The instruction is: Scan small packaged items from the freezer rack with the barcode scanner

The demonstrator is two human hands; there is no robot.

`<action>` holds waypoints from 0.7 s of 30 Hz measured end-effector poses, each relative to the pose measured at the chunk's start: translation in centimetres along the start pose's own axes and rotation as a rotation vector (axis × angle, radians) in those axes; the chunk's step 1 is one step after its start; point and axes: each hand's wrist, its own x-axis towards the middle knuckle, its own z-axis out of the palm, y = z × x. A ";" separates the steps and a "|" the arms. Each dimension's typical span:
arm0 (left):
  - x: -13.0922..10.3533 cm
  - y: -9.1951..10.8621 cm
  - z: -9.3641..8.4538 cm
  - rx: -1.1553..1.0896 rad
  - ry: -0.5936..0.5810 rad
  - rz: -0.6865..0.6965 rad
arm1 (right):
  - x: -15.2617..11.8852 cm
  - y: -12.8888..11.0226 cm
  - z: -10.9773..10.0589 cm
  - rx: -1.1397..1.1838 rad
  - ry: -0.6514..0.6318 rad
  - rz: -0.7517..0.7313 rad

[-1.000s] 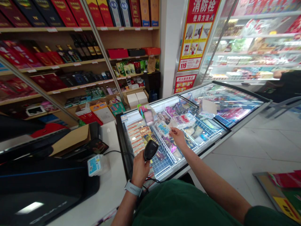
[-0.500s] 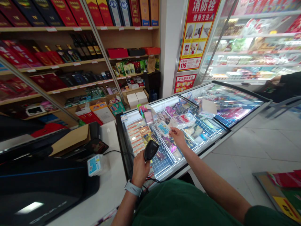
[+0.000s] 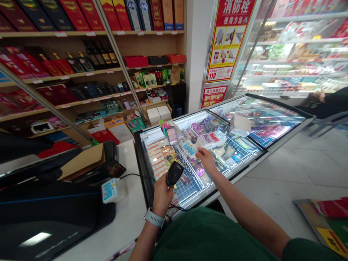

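Observation:
My left hand (image 3: 162,195), with a grey watch on its wrist, is wrapped round the handle of a black barcode scanner (image 3: 175,173), whose head tilts up over the near end of a glass-topped chest freezer (image 3: 144,136). Between the fingers of my right hand (image 3: 206,158) is the edge of a clear plastic box with a blue and white label (image 3: 188,148), above the freezer glass. Just beyond it, a clear pack with a red and white label (image 3: 213,137) lies on the freezer. A similar blue-labelled clear box (image 3: 111,191) stands on the counter to the left.
The white counter (image 3: 126,214) holds a dark monitor or till (image 3: 49,217) and an opened cardboard box (image 3: 84,161). A scanner cable (image 3: 137,175) crosses the counter. Shelves with bottles and gift boxes (image 3: 67,69) line the back. Another person's dark sleeve (image 3: 335,103) shows at far right.
My hands, the scanner and the blue-labelled box stay almost still. At far right, the other person's hand and sleeve have shifted slightly.

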 end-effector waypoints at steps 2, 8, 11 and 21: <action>-0.1 0.1 -0.1 -0.006 0.000 -0.006 | 0.0 0.0 0.2 0.007 -0.005 0.004; -0.4 0.2 -0.4 -0.033 0.013 -0.021 | -0.2 0.5 1.0 0.034 -0.031 0.010; -0.5 0.3 -0.7 -0.053 0.024 -0.019 | -0.3 0.9 1.6 0.048 -0.043 0.012; -0.8 0.2 -0.9 -0.096 0.051 -0.010 | -1.1 1.0 3.7 0.109 -0.131 0.076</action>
